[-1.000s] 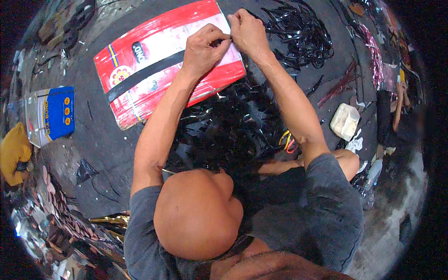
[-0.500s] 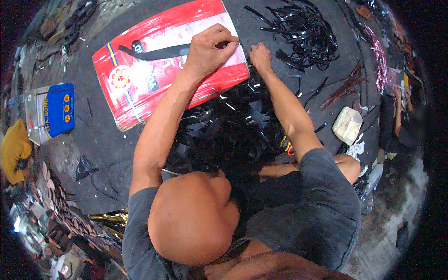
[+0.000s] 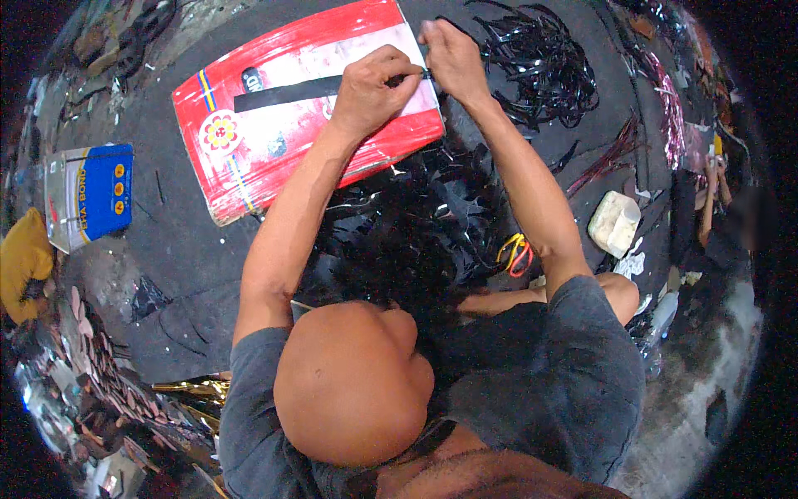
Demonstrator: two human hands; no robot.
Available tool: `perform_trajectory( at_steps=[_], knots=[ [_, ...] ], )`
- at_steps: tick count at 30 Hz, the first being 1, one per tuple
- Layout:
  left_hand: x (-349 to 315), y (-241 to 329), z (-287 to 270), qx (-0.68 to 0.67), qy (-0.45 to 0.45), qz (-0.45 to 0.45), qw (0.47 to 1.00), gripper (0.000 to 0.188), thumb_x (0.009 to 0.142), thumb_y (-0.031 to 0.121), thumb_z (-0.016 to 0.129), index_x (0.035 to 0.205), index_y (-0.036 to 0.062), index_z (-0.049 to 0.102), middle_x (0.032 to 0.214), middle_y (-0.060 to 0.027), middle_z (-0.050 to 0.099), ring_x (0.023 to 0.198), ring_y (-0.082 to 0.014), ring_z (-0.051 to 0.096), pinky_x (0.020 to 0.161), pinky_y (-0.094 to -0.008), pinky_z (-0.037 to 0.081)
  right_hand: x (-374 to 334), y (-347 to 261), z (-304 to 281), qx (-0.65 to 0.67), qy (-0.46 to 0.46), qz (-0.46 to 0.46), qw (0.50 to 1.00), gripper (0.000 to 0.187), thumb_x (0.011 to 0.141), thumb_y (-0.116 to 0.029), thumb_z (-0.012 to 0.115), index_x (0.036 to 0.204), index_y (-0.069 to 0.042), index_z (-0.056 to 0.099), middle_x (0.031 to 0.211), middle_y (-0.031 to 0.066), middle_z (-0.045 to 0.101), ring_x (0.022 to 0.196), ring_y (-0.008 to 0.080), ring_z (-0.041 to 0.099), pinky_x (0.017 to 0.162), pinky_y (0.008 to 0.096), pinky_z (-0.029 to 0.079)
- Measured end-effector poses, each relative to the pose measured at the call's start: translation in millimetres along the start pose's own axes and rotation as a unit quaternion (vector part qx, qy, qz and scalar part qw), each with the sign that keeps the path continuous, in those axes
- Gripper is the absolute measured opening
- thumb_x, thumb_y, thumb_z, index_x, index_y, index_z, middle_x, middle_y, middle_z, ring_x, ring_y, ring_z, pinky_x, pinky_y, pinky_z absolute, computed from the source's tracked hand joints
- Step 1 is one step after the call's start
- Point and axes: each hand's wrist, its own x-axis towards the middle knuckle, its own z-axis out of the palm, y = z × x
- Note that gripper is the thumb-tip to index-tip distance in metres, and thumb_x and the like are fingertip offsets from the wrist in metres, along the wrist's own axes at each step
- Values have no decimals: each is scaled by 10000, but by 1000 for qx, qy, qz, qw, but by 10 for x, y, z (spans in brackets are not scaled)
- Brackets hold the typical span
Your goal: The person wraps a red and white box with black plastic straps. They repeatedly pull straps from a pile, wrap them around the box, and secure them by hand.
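A black strip (image 3: 287, 93) lies nearly straight across a red and white board (image 3: 316, 154) with a flower emblem. My left hand (image 3: 371, 90) rests on the board near its right end, thumb and fingers pinched on the strip. Just past the board's right edge is my right hand (image 3: 455, 62), its fingers curled closed. A short dark piece shows between the two hands, but what the right fingers hold is hidden. Below the board, a heap of black shiny strips (image 3: 416, 216) spreads in front of my body. Scissors with yellow and red handles (image 3: 517, 254) lie by my right forearm.
A bundle of black strips (image 3: 544, 66) lies at the upper right, with dark red strands (image 3: 607, 158) below it. A whitish plastic container (image 3: 614, 223) sits at right. A blue and white tin (image 3: 91, 195) stands at left. Other people are at both sides.
My right hand has moved up beside the board's right edge. The strip's free left end has shifted right, and the strip now lies straighter. My left hand has barely moved.
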Motion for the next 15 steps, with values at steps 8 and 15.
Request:
perform_trajectory(
  at_steps=[8, 15],
  knots=[
    [38, 49, 57, -14, 4, 7, 1000, 59, 819, 75, 763, 870, 45, 765, 856, -78, 712, 733, -187, 707, 678, -296, 564, -261, 715, 252, -24, 44, -12, 999, 347, 1036, -281, 529, 879, 4, 649, 806, 213, 678, 770, 408, 666, 676, 440, 503],
    [27, 68, 67, -1, -5, 12, 1000, 62, 823, 84, 764, 873, 47, 766, 856, -77, 710, 730, -193, 707, 676, -297, 565, -517, 1361, 419, -104, 29, 89, 990, 346, 1042, -268, 452, 944, 1, 646, 920, 232, 702, 859, 473, 669, 770, 556, 529]
  ],
)
